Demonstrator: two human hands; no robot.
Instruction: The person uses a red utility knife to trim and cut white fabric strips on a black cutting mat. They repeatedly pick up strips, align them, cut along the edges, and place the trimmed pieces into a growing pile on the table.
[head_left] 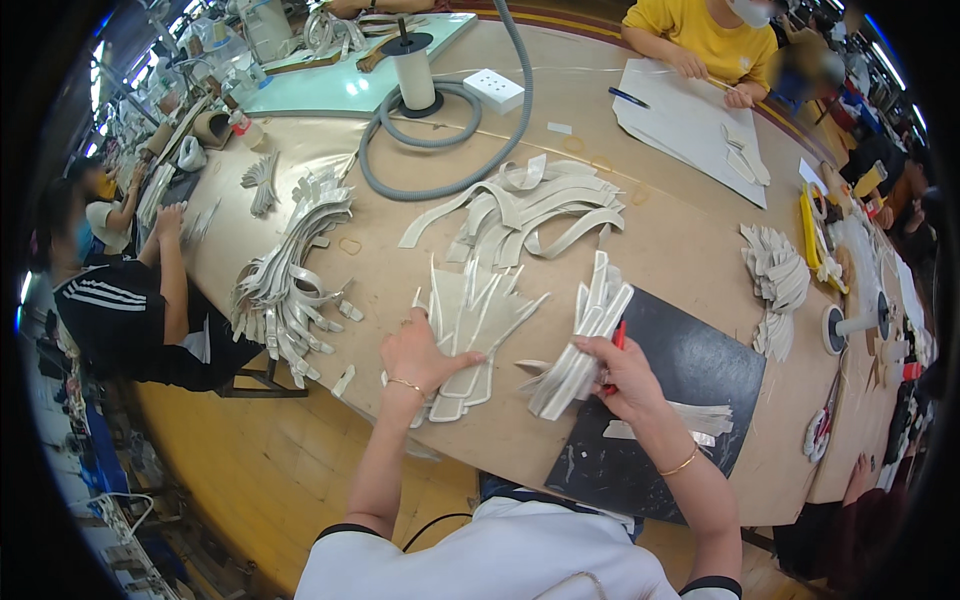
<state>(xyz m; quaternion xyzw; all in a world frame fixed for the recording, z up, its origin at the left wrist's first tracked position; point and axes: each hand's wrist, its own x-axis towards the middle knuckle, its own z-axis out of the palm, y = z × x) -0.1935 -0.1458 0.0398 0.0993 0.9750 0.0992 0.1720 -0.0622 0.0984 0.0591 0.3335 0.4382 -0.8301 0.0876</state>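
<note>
Lower middle of the frame, my right hand [625, 378] grips a bundle of pale strips [585, 350] plus a red pen [617, 345], so they stay squared up over the black mat [690, 370]. Left hand [415, 355] lies flat, fingers spread, pinning the fanned pile [470, 320] on the table [660, 250]. Sorted stacks [290, 280] sit further left.
</note>
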